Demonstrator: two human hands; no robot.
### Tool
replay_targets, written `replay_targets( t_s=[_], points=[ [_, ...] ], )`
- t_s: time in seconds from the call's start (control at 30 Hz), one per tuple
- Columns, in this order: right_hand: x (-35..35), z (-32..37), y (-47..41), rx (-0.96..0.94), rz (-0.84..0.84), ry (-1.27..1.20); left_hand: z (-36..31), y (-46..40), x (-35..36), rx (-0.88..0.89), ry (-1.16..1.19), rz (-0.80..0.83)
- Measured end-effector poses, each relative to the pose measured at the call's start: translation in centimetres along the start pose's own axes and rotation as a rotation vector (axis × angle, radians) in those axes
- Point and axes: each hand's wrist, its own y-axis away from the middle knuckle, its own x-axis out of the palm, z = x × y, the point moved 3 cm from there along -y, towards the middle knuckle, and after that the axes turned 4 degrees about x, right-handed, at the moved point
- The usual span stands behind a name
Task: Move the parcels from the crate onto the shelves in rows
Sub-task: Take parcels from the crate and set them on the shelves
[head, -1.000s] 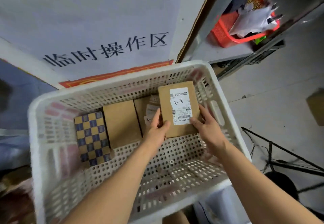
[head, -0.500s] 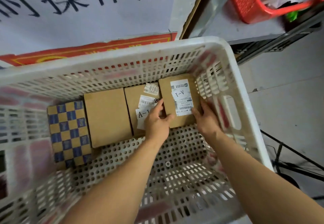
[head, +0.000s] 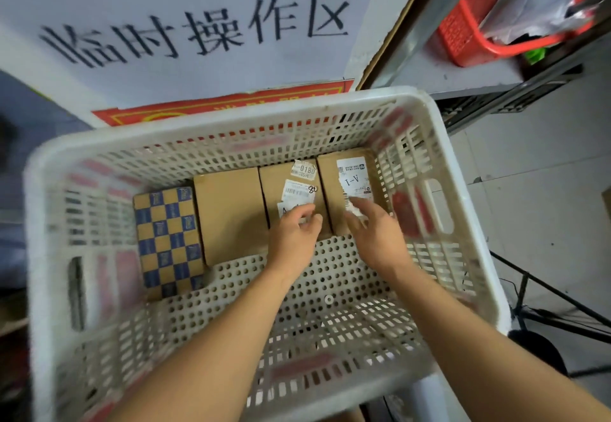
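Note:
A white perforated crate [head: 231, 121] fills the view. Several parcels lie in a row along its far wall: a blue-and-tan checkered box [head: 167, 236], a plain brown box [head: 229, 213], a brown box with torn stickers [head: 291, 183] and a brown box labelled A-1 [head: 350, 173] against the right wall. My left hand [head: 292, 240] rests with loosely bent fingers on the near end of the stickered box. My right hand [head: 377, 236] hovers with straight fingers over the near end of the A-1 box, blurred. Neither hand holds anything.
Behind the crate is a white sign [head: 198, 31] with large black characters. At the upper right a grey metal shelf [head: 463, 78] carries a red basket [head: 469, 38] of paper. Black stand legs [head: 545, 292] cross the floor on the right.
Both hands lowered the A-1 box into the crate's far right corner and let go of it. My left hand shifted onto the stickered box.

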Motion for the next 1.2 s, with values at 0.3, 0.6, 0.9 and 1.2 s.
replay_targets(
  t_s=[0.3, 0.6, 0.9, 1.2],
  points=[
    [-1.6, 14.2, 14.8, -0.222, 0.118, 0.112, -6.1, 13.9, -17.6, 0.139, -0.312, -0.078],
    [-1.0, 34.0, 29.3, -0.617, 0.231, 0.149, -10.9, 32.7, -38.9, 0.189, -0.302, -0.542],
    [5.9, 46.5, 41.5, -1.028, 0.543, 0.162, -8.3, 50.8, -46.5, 0.002, -0.09, -1.071],
    [12.7, 50.8, 61.5, -1.513, 0.865, 0.267, -4.2, 73.9, -45.4, -0.162, 0.041, -1.561]
  ],
)
